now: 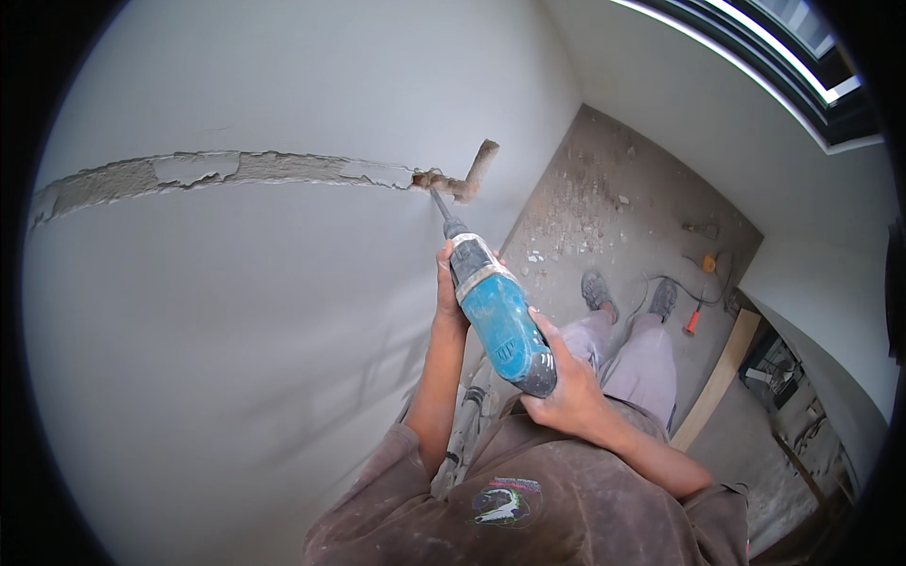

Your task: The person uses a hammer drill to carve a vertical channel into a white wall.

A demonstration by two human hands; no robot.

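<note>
A dusty blue and grey rotary hammer point(497, 321) is held in both hands, its bit point(440, 203) slanting up and away to the wall. The bit's tip meets the lower edge of a rough groove point(283, 169) cut into the white wall, near a short upward branch at the groove's right end. My left hand point(449, 292) is closed round the tool's front part, its fingers partly hidden behind the body. Around the rear end, my right hand point(566, 387) grips the tool; whether a finger presses the trigger is hidden.
Broken plaster bits point(566, 245) litter the floor by my shoes. A cable point(694, 294), a red-handled tool point(694, 321) and a yellow-orange object point(709, 263) lie to the right. A wooden board point(717, 382) runs beside my legs; a window point(812, 57) is at upper right.
</note>
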